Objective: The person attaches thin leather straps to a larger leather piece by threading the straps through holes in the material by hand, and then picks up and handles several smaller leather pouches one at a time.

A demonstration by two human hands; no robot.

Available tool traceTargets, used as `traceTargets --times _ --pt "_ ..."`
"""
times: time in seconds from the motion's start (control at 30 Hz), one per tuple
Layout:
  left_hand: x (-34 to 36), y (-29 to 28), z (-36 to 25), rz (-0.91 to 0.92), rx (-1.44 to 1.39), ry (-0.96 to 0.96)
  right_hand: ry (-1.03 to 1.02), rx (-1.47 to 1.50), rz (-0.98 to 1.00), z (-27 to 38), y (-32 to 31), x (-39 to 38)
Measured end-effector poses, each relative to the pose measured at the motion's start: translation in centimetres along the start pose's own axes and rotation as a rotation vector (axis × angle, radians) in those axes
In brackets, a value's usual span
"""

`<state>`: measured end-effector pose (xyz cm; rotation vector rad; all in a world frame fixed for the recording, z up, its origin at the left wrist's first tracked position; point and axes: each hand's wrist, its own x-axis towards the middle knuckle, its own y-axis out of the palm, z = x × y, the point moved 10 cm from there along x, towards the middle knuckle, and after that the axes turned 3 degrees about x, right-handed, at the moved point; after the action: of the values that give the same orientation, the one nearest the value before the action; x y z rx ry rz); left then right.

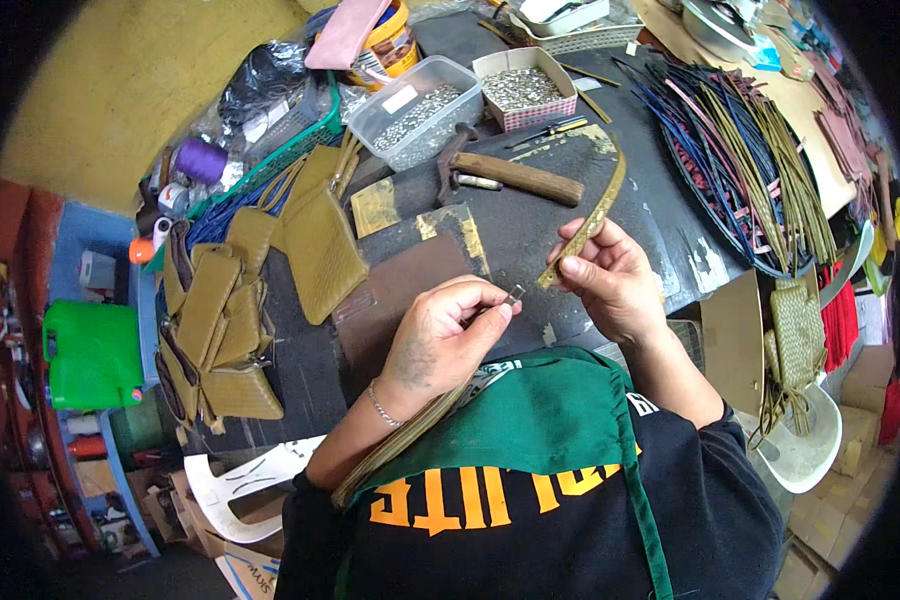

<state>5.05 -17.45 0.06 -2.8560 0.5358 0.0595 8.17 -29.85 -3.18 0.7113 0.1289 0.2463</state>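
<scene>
In the head view, a small metal fitting [515,293] is pinched by the left hand [445,330] at the centre of the frame; whether it is fixed to anything cannot be told. An olive strap [604,205] is gripped near its lower end by the right hand [610,275], just right of centre. The hands are held apart, and strap and fitting are not joined. Work seems barely begun: many loose straps [810,190] are heaped upper right.
</scene>
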Motion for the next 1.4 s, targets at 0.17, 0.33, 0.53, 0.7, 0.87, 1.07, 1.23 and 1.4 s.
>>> traceTargets --times 0.17,0.33,0.53,0.7,0.87,1.07,1.23,1.4 --pt "0.1 -0.3 -0.8 -0.072 0.06 0.067 0.041 0.048 0.046 -0.8 1.8 -0.4" --pt "0.2 -0.5 -1.3 -0.114 0.078 0.142 0.007 0.027 0.113 -0.4 3.0 -0.1" --pt "-0.1 -0.9 -1.8 -0.144 0.141 0.156 -0.069 -0.171 0.093 0.0 3.4 -0.4" --pt "-0.8 -1.6 -2.6 -0.154 0.062 0.222 0.06 -0.212 0.246 0.4 5.4 1.2" --pt "-2.0 -5.5 -2.7 -0.295 -0.127 0.225 -0.226 -0.867 0.171 6.0 3.0 13.0" --pt "-1.4 -5.1 -0.4 -0.294 -0.137 0.154 -0.121 -2.03 0.01 3.2 -7.9 28.8" --pt "-1.5 -5.5 -0.2 -0.292 -0.185 0.145 -0.01 -2.323 0.123 -1.4 -11.8 31.8" --pt "-1.5 -5.9 -0.2 -0.314 -0.199 0.159 -0.048 -1.985 0.046 0.1 -10.6 30.3"
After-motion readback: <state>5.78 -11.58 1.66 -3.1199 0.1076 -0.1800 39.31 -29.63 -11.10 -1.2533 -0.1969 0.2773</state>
